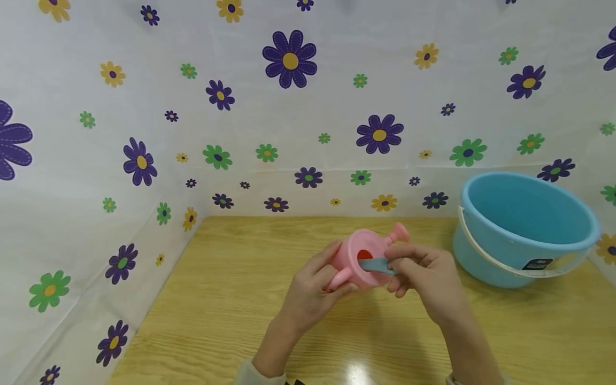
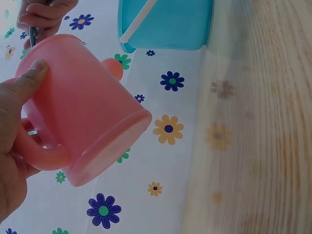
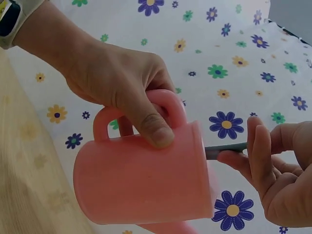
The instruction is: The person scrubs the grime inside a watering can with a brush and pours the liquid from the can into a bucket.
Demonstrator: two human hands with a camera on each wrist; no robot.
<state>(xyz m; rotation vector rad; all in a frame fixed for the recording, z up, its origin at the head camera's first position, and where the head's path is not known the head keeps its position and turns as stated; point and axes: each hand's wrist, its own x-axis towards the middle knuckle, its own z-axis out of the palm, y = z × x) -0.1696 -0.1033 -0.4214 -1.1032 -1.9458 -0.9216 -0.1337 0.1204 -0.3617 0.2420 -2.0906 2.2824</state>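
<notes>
A pink toy watering can is held above the table, tilted so its top opening shows in the head view. My left hand grips it by the handle, with the thumb lying along its side. My right hand pinches a flat blue-grey tool between thumb and fingers. The tool's far end reaches into the can's opening, so its kind cannot be told. Something red shows inside the opening. The sprinkler spout points up and to the right, beyond my right fingers.
A light blue bucket with a white handle stands on the wooden table to the right of my hands. A white sheet with flowers hangs behind the table and along its left side.
</notes>
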